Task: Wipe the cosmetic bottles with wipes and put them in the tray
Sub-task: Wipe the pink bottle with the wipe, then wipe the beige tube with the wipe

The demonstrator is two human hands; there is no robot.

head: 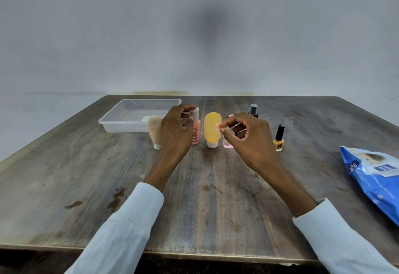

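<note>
Several cosmetic bottles stand in a row mid-table: a beige tube [154, 128], a tall pink bottle [196, 132], an orange tube [212, 128], a small pink bottle [227, 144], a dark spray bottle [253, 110] and a yellow nail polish [279, 141]. My left hand [176, 131] curls round the top of the tall pink bottle, which stands on the table. My right hand [244, 135] pinches a small crumpled wipe [218, 126] just right of the orange tube and hides most of the small pink bottle. The clear plastic tray [112, 120] sits at the back left with no bottles in it.
A blue pack of wipes [373, 178] lies at the table's right edge. The wooden table [205, 198] ends at a grey wall behind. The tray's near wall stands just behind the beige tube.
</note>
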